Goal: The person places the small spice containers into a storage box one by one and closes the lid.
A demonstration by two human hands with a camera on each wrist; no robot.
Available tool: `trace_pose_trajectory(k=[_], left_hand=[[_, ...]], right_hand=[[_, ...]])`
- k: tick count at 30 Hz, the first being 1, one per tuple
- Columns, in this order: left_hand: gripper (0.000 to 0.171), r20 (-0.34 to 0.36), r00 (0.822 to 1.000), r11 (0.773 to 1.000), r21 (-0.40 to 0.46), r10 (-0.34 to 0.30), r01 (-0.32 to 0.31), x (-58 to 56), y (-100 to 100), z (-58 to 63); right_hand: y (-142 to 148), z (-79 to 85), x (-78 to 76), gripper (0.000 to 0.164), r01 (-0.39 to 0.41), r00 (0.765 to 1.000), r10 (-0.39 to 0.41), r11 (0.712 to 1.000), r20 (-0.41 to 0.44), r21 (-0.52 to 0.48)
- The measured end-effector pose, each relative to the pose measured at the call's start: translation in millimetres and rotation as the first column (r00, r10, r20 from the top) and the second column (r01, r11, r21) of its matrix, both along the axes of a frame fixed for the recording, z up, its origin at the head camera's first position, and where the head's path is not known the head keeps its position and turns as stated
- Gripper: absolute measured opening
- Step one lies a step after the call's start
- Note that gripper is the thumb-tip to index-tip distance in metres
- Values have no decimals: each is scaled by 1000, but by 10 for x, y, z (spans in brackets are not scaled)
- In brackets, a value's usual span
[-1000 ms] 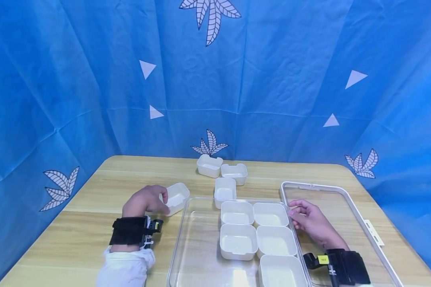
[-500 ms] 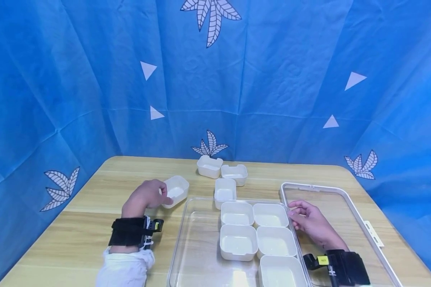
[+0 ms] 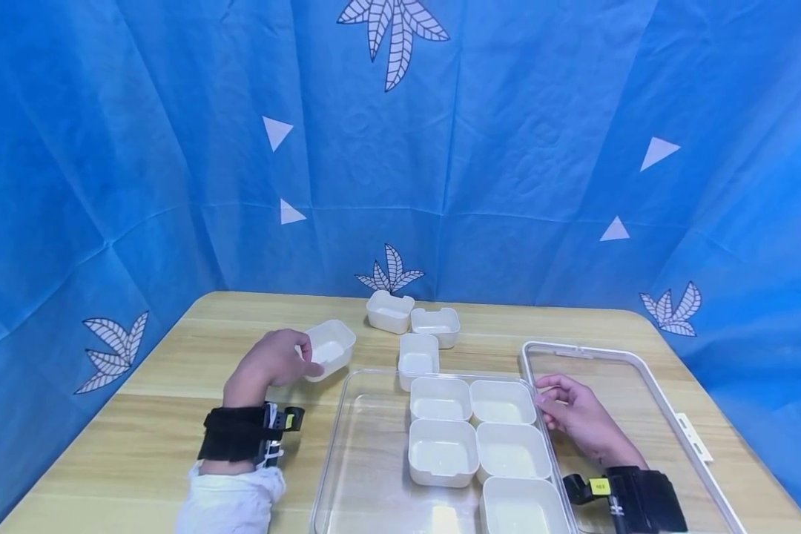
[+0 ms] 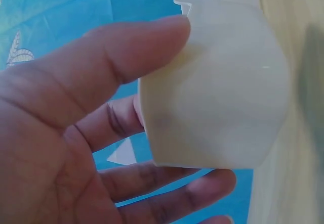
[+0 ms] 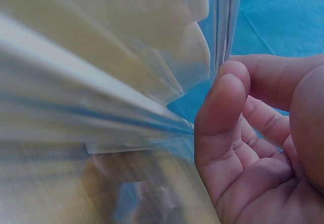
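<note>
**Left hand clamped on one white container; right hand at bin wall**

Left hand (image 3: 283, 358) pinches a white container (image 3: 337, 347) at the table's left, beside the clear bin's (image 3: 367, 452) far-left corner. Right hand (image 3: 582, 414) — thumb and forefinger together — grips the bin's right rim. Five containers (image 3: 444, 454) sit inside, rightward; three others (image 3: 419, 351) stand beyond the far wall. White-rimmed frame (image 3: 656, 387): right.

Head view: bright, even light; white glare on clear tray (image 3: 374, 475). Left wrist: dimmer, soft shadow across tabletop (image 4: 291, 183). Right wrist: foreground blurred (streaked with reflections), fingers (image 5: 217, 113) sharper.
</note>
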State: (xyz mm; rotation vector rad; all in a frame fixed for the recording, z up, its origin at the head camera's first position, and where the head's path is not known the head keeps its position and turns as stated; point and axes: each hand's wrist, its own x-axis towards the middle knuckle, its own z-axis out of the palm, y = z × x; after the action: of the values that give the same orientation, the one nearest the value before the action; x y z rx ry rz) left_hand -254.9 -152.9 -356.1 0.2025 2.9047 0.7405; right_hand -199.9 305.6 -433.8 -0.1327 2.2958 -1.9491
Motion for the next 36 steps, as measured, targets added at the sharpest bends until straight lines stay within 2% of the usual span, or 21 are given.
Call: trace_pose_trajectory(k=[6, 11, 15, 22, 36], left_hand=[[28, -58, 998, 999, -29, -16, 15, 41, 30, 85], [27, -131, 989, 998, -35, -64, 60, 92, 48, 168], [27, -163, 982, 996, -24, -91, 88, 139, 69, 221], [27, -157, 982, 994, -3, -107, 108, 207, 126, 279], [27, -169, 956, 970, -13, -241, 242, 213, 247, 262]], right_hand=[[0, 3, 8, 35, -1, 1000, 1, 1000, -9, -3], [-9, 6, 7, 36, 6, 1000, -6, 1000, 3, -1], [-10, 4, 1, 35, 6, 1000, -6, 1000, 2, 4], [-12, -23, -7, 34, 17, 1000, -18, 1000, 19, 14], [-17, -8, 6, 34, 28, 999, -28, 1000, 24, 13]])
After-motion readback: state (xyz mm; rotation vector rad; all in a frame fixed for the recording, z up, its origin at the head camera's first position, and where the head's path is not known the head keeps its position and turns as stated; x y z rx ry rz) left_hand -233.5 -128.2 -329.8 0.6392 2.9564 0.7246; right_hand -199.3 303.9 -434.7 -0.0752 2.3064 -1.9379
